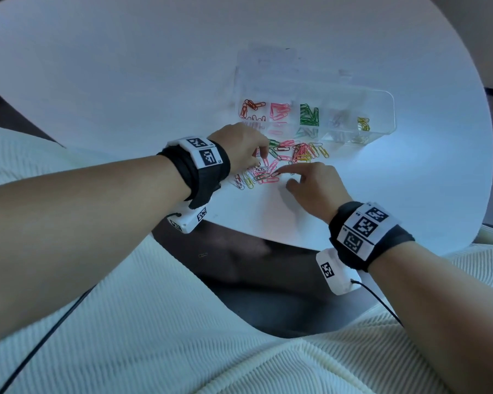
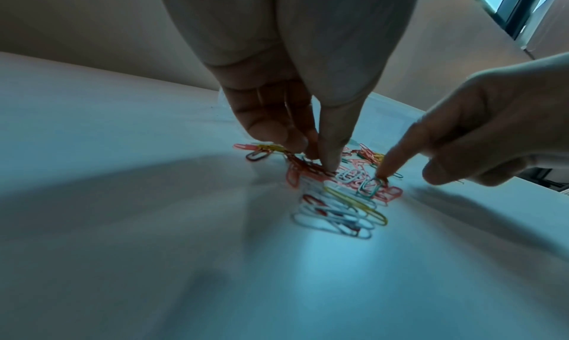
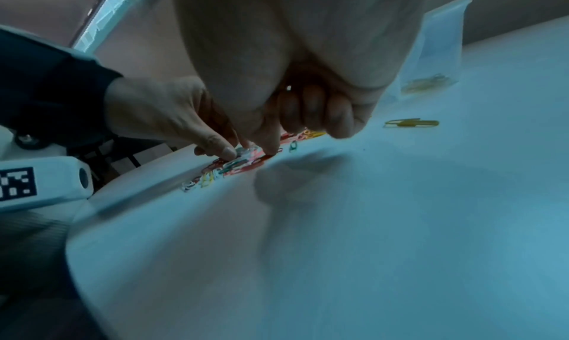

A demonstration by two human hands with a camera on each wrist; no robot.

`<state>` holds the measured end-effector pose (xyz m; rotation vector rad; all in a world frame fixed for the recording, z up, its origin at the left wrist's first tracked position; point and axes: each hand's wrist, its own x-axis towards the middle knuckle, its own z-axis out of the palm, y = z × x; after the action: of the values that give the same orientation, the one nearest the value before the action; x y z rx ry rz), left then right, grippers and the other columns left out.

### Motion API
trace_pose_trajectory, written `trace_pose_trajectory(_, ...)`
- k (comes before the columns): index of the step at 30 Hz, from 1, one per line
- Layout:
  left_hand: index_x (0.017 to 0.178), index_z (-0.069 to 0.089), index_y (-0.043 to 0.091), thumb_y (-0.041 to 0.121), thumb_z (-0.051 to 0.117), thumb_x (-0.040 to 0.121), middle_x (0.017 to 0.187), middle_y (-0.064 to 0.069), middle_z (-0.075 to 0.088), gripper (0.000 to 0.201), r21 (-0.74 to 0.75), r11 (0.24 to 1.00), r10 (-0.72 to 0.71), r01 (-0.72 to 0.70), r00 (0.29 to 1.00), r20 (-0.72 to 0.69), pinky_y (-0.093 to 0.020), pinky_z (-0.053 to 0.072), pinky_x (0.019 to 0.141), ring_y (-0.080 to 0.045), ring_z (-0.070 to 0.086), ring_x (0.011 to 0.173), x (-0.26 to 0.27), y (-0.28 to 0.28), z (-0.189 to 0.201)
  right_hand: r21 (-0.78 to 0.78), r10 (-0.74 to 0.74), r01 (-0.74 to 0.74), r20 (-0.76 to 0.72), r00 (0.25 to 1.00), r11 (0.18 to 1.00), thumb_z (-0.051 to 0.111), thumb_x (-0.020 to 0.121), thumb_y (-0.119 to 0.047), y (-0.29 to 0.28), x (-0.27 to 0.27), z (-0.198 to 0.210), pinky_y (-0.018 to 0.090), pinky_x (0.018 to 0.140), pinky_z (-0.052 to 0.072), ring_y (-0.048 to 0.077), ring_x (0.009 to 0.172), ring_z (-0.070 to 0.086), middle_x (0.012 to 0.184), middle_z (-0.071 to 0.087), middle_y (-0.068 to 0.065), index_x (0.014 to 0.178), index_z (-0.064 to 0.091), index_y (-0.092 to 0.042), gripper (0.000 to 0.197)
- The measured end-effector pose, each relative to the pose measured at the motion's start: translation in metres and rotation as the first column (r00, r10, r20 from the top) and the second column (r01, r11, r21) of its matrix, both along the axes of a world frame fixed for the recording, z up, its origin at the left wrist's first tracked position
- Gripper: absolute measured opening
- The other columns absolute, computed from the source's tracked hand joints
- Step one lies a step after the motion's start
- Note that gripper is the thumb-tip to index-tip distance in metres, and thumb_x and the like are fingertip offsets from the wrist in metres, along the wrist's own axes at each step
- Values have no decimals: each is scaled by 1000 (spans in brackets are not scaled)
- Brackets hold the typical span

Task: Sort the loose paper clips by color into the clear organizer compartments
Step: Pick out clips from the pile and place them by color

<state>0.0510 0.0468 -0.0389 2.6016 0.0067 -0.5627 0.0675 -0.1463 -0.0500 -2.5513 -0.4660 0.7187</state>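
Loose coloured wire paper clips on white surface: light, slippery, tangle-prone; left hand fingers pinching into pile, grip unclear; right hand forefinger pressing one clip, others curled; slide out, pinch by loop.

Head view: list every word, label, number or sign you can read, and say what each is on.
No readable words or numbers.
Left wrist band: black-and-white square code markers, no letters legible; tiny marks beside them too small to read.
Right wrist band: the same kind of markers, no text legible.
Organizer: no label visible.
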Motion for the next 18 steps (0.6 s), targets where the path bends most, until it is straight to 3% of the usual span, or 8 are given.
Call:
trace_pose_trajectory(5,115,69,23,21,63,90,114,0,67,25,48,999,-21,22,999,-38,-27,45,81,-20,61,101,2,0,2,-75,3,3,75,997,997,69,84,-27,-8,8,-2,27,68,49,20,79,63,86,70,-1,90,78,-34,12)
trace_pose_trajectory(8,112,70,23,22,63,90,112,0,68,23,84,996,-29,33,998,-58,-27,44,78,-21,62,102,4,0,0,-111,3,8,99,995,994,72,83,-30,-9,7,0,26,66,45,23,82,63,88,67,2,95,76,-31,12)
trace_pose_trajectory(11,99,71,20,21,62,89,106,-2,68,14,122,992,-32,41,996,-78,-31,47,74,-24,62,96,5,-1,-1,-137,-4,23,135,991,990,72,83,-35,-9,5,1,28,73,50,24,87,64,96,69,3,104,73,-33,21)
trace_pose_trajectory(13,92,70,19,22,63,88,102,-3,67,8,132,990,-33,44,996,-82,-31,44,70,-24,62,93,6,-1,-3,-169,-3,27,139,990,985,70,84,-36,-7,4,1,29,72,50,25,85,64,100,70,4,102,74,-33,18)
trace_pose_trajectory(18,98,73,14,23,62,90,102,-5,70,16,95,995,-12,19,998,-68,-29,43,70,-24,64,92,7,1,-4,-248,16,17,134,991,969,66,81,-39,-2,0,2,29,69,46,28,83,61,96,66,6,95,71,-28,18)
